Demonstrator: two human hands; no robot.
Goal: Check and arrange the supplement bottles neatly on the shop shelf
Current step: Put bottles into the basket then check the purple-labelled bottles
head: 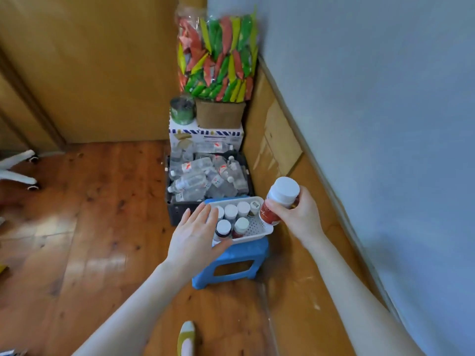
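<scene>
**Bottle Held Beside the Basket**

A supplement bottle (279, 201) with a white cap and a red label was gripped by the right grip (300, 214), fingers curled round its body. It was held tilted just beside the right end of a white basket (266, 228). The left grip (195, 235) was spread open with straight fingers over the basket's left end; whether it touched the rim could not be told. Several white-capped bottles (230, 210) were stood upright inside the basket, close together. The basket was set on a blue stool (231, 263) on the wooden floor (90, 227), near a blue wall (372, 98). Just behind the stool a black crate (176, 214) was seen, heaped with clear plastic bottles (203, 173). Behind the crate a white box (205, 136) was topped by a green tin (182, 110) and a brown pot (219, 113), with a clear bag of coloured packets (218, 57) above them.
</scene>
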